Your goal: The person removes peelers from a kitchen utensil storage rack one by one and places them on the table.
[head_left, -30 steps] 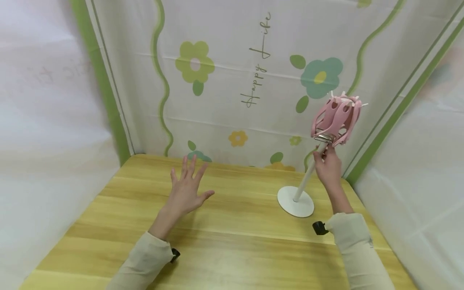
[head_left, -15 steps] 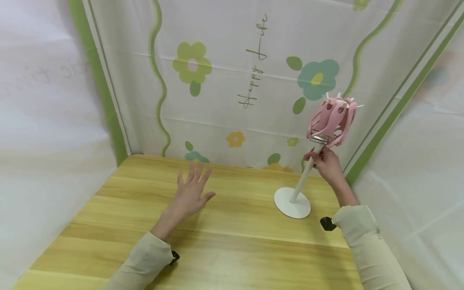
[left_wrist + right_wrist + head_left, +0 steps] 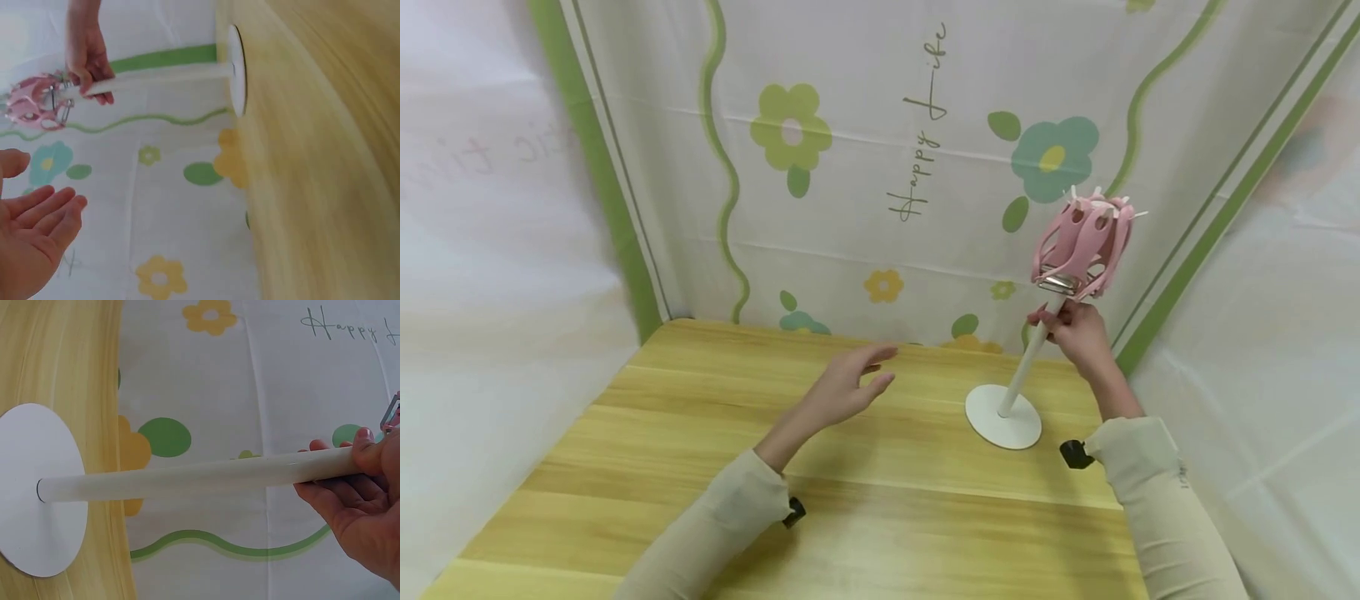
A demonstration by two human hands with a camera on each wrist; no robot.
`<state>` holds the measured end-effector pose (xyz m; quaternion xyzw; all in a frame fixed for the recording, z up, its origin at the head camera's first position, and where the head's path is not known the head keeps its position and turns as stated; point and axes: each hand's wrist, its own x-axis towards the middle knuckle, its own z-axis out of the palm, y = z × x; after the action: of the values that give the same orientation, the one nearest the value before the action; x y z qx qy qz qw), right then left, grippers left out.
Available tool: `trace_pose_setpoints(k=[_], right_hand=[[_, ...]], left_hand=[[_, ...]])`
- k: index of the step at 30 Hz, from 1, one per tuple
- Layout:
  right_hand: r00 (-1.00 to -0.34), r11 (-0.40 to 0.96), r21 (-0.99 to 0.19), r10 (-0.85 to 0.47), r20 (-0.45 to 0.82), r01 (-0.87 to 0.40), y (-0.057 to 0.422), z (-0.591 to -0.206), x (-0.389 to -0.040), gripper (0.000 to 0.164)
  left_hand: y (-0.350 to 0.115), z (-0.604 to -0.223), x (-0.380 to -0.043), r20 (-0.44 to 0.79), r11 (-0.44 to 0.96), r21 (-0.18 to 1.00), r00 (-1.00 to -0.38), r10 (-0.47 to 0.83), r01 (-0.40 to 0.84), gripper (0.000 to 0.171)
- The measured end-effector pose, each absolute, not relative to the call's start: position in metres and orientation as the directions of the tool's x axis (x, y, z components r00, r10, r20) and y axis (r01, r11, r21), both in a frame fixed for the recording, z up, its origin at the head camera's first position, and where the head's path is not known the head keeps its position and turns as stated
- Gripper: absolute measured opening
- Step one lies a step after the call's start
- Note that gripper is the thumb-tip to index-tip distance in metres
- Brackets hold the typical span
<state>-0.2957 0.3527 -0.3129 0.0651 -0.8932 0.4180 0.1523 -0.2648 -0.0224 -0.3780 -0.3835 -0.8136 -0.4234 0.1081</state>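
Observation:
A white stand (image 3: pixel 1024 372) with a slim pole and a round base (image 3: pixel 988 417) is on the wooden table at the right. Several pink peelers (image 3: pixel 1081 242) with metal blades hang in a ring from white hooks at its top. My right hand (image 3: pixel 1081 335) grips the pole just under the peelers; the right wrist view shows thumb and fingers around the pole (image 3: pixel 206 478). My left hand (image 3: pixel 838 387) hovers over the middle of the table, apart from the stand and holding nothing. Its fingers are loosely bent in the left wrist view, palm (image 3: pixel 28 256) visible.
The wooden table (image 3: pixel 880 533) ends at a white cloth wall (image 3: pixel 850 200) printed with flowers and "Happy Life". White side sheets (image 3: pixel 490 292) with green borders close in the left and right. A small black device (image 3: pixel 1077 454) sits at the right cuff.
My left hand has moved right toward the stand, its spread fingers drawing together and bending. My right hand has adjusted slightly around the pole; the stand has hardly moved.

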Motion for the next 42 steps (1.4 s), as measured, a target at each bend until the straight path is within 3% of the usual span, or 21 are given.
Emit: trace_pose_setpoints(k=[5, 16, 32, 42], right_hand=[[-0.945, 0.645, -0.725, 0.015, 0.327, -0.241, 0.352, -0.312, -0.294, 0.029], [-0.936, 0.698, -0.677, 0.025, 0.350, -0.234, 0.350, -0.311, -0.291, 0.027], [-0.930, 0.727, -0.651, 0.047, 0.364, -0.218, 0.348, -0.311, -0.289, 0.022], [-0.927, 0.729, -0.647, 0.046, 0.373, -0.224, 0.347, -0.312, -0.292, 0.018]], left_hand=[[0.003, -0.359, -0.268, 0.474, 0.197, 0.721, -0.680, 0.559, 0.664, 0.042], [0.061, -0.300, -0.273, 0.477, 0.092, 0.777, -0.677, 0.560, 0.623, 0.047], [0.131, -0.241, -0.286, 0.521, 0.015, 0.775, -0.653, 0.550, 0.632, 0.049], [0.162, -0.223, -0.295, 0.516, 0.076, 0.759, -0.670, 0.533, 0.646, 0.047]])
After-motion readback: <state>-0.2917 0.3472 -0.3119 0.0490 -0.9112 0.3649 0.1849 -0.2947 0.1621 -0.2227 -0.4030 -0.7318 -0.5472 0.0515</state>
